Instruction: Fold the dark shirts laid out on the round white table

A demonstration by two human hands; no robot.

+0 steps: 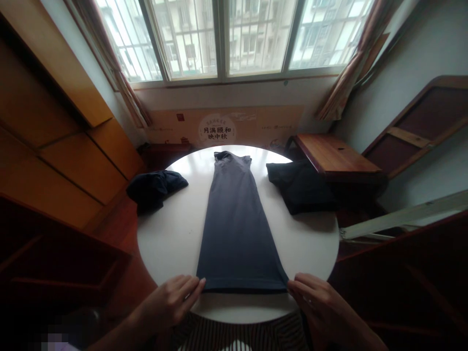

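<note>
A dark grey-blue shirt (237,224) lies lengthwise down the middle of the white round table (171,243). It looks folded into a long strip, narrower at the far end, where the cloth bunches a little. Its straight hem faces me near the front edge. My left hand (179,297) pinches the hem's left corner between thumb and fingers. At the right corner, my right hand (310,295) grips the cloth the same way. The hem is stretched straight between both hands.
A dark bundled cloth (157,187) sits at the table's left edge. Folded black clothing (303,187) lies on the right side. Beyond it stands a wooden stool or small table (336,153). Wooden cabinets (66,141) line the left, and a long printed box (256,124) rests under the window.
</note>
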